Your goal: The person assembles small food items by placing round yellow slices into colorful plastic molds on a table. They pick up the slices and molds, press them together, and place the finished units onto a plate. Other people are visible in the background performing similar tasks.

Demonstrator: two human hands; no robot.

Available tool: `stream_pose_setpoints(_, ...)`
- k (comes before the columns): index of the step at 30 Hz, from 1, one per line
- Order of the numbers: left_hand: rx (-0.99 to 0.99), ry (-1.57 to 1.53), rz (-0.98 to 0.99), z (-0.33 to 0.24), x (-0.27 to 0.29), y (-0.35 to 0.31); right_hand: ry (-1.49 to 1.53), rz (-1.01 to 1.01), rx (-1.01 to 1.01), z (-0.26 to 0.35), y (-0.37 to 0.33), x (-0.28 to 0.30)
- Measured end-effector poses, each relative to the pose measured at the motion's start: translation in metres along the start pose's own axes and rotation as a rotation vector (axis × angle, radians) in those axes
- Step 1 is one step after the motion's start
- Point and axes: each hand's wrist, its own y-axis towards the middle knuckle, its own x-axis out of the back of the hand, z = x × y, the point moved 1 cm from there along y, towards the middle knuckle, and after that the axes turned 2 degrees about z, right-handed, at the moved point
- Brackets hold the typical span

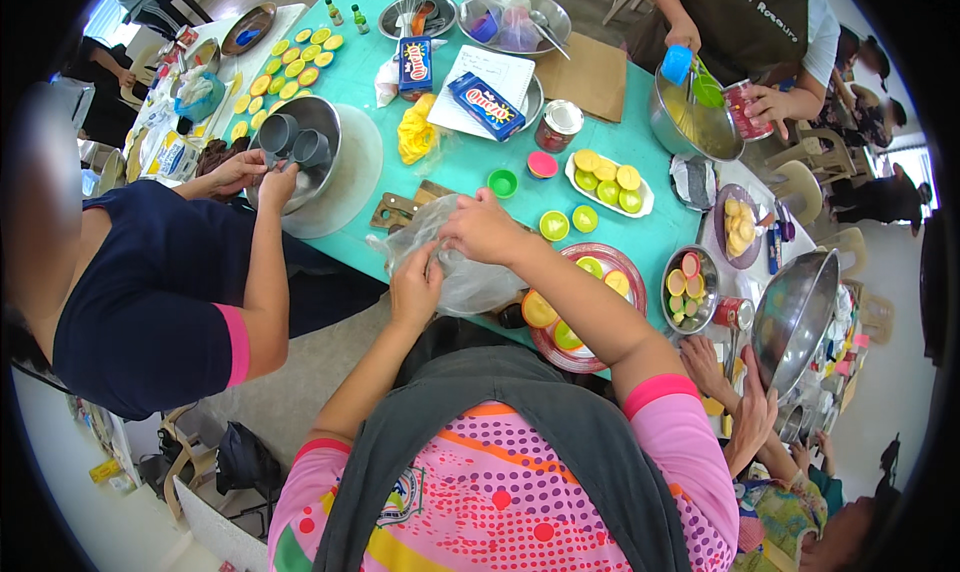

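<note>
At the near edge of the turquoise table, a clear plastic bag (475, 287) hangs between my two hands. My left hand (415, 290) pinches its left side near the top. Just above and to the right, my right hand (488, 230) has its fingers closed on the bag's upper part. The bag looks thin and crumpled, and I cannot make out anything inside. Behind it lies a wooden board (398, 210) with a handle, partly covered. Under my right forearm sits a red-rimmed plate (627, 260) of yellow and green molded cakes.
A white tray (640, 200) of small cakes, a red can (558, 127) and blue boxes (487, 105) stand farther back. At left a co-worker holds grey cups (310, 147) over a steel bowl (325, 187). Another works at a bowl (670, 122) at far right; someone holds a large bowl (800, 317) nearby.
</note>
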Motion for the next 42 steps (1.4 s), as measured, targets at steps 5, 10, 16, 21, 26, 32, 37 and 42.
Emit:
stream_pose_setpoints(5, -0.077, -0.045, -0.134, 0.008, 0.021, 0.012, 0.299, -0.545, -0.277, 0.001, -0.011, 0.013)
stream_pose_setpoints(10, 0.119, -0.31, 0.164, 0.008, 0.027, 0.004, 0.602, -0.869, -0.746, -0.016, -0.025, 0.003)
stream_pose_setpoints(16, 0.232, 0.026, 0.075, 0.039, 0.045, -0.002, 1.094, -1.094, -0.981, -0.057, -0.06, 0.001)
stream_pose_setpoints(21, -0.252, 0.207, -0.376, 0.024, 0.056, 0.016, 0.851, -0.692, -0.98, -0.063, -0.084, -0.022)
stream_pose_setpoints(26, -0.04, -0.277, -0.34, 0.021, 0.032, 0.037, 0.784, -0.434, -0.97, -0.046, -0.072, -0.064)
stream_pose_setpoints(32, 0.051, -0.425, -0.315, 0.004, 0.016, 0.068, 0.86, -0.401, -0.961, -0.04, -0.069, -0.081)
stream_pose_setpoints(37, 0.297, -0.812, -0.298, -0.001, -0.009, 0.083, 0.387, -0.461, -0.924, -0.029, -0.068, -0.081)
stream_pose_setpoints(42, 0.198, -0.326, -0.221, -0.008, -0.024, 0.064, 0.181, -0.475, -0.917, -0.018, -0.073, -0.07)
